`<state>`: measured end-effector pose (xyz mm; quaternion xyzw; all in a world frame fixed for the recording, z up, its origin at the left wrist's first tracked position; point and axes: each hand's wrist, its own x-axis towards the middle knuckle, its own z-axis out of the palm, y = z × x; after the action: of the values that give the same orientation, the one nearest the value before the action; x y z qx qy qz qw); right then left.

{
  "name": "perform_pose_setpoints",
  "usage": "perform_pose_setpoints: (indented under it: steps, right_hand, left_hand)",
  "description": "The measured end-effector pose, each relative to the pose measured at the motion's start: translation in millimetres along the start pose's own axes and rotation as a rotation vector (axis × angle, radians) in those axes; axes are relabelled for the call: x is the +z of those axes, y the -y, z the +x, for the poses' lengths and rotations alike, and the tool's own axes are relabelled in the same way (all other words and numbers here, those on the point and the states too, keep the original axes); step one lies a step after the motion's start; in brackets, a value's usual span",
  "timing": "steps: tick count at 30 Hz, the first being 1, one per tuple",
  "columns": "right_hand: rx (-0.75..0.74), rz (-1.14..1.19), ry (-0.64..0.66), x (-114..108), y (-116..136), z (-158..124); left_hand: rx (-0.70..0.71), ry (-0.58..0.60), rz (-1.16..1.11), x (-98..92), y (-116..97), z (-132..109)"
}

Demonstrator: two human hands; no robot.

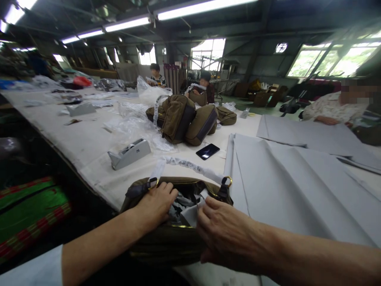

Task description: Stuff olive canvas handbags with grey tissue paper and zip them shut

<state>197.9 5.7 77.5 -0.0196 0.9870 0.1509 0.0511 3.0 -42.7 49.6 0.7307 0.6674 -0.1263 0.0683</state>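
An olive-green bag (157,248) with an open gold-toothed zipper lies in front of me at the table's edge. Crumpled grey and white paper (180,204) fills its mouth. My left hand (157,200) is closed at the left end of the opening, fingers curled around the bag's edge beside a dark strap tab. On the right side of the opening, my right hand (220,226) pinches a piece of white paper (192,214); its lower fingers are partly hidden. The bag's wrapped handle (193,167) lies beyond the opening, joined to gold rings.
A tape dispenser (131,153) and a phone (208,151) lie past the bag. Several olive bags (178,119) are piled farther back near clear plastic (131,119). Large grey sheets (285,178) cover the right side. Other people sit around the table (98,163).
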Motion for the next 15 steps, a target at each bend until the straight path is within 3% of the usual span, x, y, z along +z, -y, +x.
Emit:
perform_pose_setpoints:
  steps: [2,4,8,13,15]
  right_hand:
    - [0.059,0.04,0.09,7,1,12]
    - [0.082,0.105,0.231,16,1,27]
    - [0.092,0.234,0.413,30,1,56]
    - [-0.002,0.27,0.776,22,-10,65]
    - [-0.053,0.263,0.771,15,-16,55]
  left_hand:
    - [0.104,0.003,0.038,-1.7,-7,-2]
    - [0.162,0.08,0.065,-1.0,-11,-2]
    - [0.13,0.226,0.164,-0.1,-10,1]
    - [0.014,0.165,0.15,-7.2,4,-3]
    - [0.071,0.149,0.062,-9.8,9,-11]
